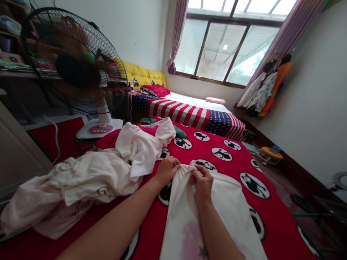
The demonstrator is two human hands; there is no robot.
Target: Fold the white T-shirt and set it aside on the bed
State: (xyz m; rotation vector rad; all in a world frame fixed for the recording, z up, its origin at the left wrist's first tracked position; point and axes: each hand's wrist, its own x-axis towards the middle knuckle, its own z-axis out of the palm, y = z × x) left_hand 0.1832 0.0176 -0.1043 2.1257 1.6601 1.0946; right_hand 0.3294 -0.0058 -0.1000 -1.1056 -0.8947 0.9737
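A white garment [225, 196] with a faded pink print and a small grey star lies spread on a red bed cover [276, 220] patterned with black monkey figures in white ovals. My left hand [166, 169] pinches the far edge of the garment at its left corner. Close by on the right, my right hand [202, 180] grips a gathered fold of the same edge between thumb and fingers. Whether it is a shirt or trousers I cannot tell. Left of my arms lies a heap of crumpled white and cream clothes [94, 175].
A standing fan [78, 68] is at the left, beside the heap. Beyond the bed cover stands another bed with a striped, starred cover [179, 112]. Clothes [267, 90] hang on the right wall, above a small yellow stool [271, 152].
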